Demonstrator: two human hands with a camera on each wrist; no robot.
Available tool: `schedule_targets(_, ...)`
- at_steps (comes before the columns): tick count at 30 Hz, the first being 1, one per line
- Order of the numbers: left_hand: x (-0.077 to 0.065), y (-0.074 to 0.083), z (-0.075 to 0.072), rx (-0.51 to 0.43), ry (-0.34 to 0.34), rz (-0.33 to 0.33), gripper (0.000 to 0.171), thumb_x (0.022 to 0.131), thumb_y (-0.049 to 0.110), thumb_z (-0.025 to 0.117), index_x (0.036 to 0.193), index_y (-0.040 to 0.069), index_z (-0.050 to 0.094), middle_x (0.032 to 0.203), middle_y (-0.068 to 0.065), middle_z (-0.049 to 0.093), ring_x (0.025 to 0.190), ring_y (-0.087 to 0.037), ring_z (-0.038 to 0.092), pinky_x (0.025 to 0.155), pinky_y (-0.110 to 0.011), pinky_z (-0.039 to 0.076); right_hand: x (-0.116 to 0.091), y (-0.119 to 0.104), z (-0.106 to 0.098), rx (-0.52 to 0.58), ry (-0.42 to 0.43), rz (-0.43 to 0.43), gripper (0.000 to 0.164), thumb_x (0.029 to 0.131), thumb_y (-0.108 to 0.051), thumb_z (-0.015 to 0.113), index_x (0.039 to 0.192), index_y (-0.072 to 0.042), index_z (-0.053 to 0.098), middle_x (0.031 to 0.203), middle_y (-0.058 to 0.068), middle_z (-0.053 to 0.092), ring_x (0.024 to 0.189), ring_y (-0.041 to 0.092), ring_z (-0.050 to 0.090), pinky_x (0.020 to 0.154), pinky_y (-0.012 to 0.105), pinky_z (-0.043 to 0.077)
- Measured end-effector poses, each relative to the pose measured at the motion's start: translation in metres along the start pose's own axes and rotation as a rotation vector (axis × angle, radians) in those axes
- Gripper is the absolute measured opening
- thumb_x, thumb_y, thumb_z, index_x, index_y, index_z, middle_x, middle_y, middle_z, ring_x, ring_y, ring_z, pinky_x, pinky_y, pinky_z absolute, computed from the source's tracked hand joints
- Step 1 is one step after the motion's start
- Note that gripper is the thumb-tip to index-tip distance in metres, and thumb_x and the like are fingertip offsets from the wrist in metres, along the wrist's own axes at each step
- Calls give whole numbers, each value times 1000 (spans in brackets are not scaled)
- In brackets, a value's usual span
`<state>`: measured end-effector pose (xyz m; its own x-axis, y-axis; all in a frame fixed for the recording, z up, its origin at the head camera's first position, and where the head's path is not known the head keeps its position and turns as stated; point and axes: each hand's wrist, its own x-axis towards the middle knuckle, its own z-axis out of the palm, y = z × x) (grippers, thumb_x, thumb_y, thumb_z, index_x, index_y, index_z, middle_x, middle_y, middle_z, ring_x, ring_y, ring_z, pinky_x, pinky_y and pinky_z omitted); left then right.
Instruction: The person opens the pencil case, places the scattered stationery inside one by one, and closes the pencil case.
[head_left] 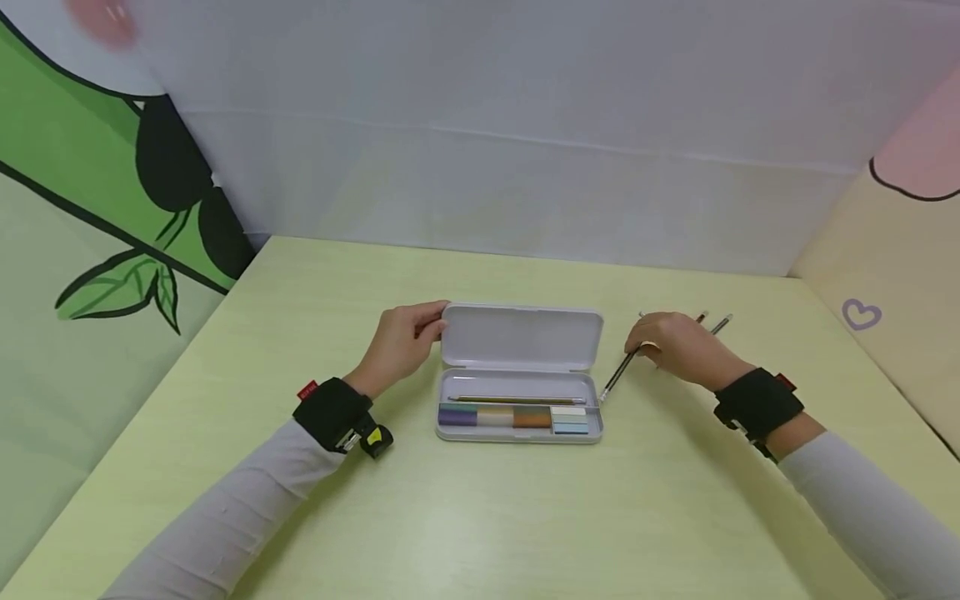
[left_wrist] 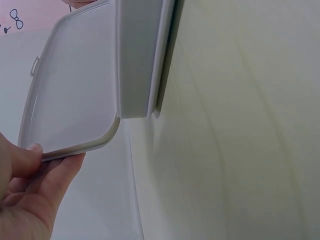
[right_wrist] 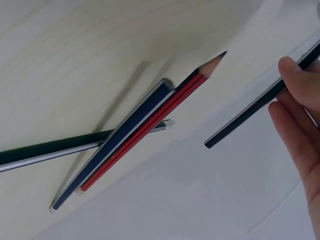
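Note:
An open white pencil case (head_left: pixel 444 387) stands on the table, its lid (head_left: pixel 521 335) tilted up at the back. My left hand (head_left: pixel 402 343) grips the lid's left edge, thumb on the inner side and fingers behind, as the left wrist view shows. Inside the case lie a yellowish pencil (head_left: pixel 517 400) and a front row of coloured blocks (head_left: pixel 495 417). To the right of the case, my right hand (head_left: pixel 678 346) pinches a dark pencil with pale stripes (right_wrist: pixel 250 114), its lower end close to the case's right side.
Beyond my right hand lie a red-and-black pencil (right_wrist: pixel 155 130), a dark blue pencil (right_wrist: pixel 117 142) and a dark green pencil (right_wrist: pixel 60 147), crossing one another on the table (head_left: pixel 480 517). A pale wall (head_left: pixel 525 200) rises behind the table, with painted panels at both sides.

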<state>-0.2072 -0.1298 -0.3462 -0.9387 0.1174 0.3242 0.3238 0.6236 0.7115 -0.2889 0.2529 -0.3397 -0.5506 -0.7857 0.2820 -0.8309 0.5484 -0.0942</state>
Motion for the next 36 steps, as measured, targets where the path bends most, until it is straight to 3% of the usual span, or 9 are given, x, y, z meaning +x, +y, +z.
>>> schedule_targets(11,-3,-1,2,-6,1,-26,36,96,3,55,131,-4,56,120,-24,66,99,-32,70,85,-39,60,7,-39,-2,36,-8,-13,19,72,6,78,85,-7,75,84,1,74,79,14,68,70,30,59)
schedule_targets(36,-1,-2,0,12,11,5,36,95,2,55,131,-4,56,119,-24,66,99,-32,71,84,-37,60,37,-80,9,120,-101,-95,19,76,3,76,91,-7,77,87,1,74,79,8,67,68,23,58)
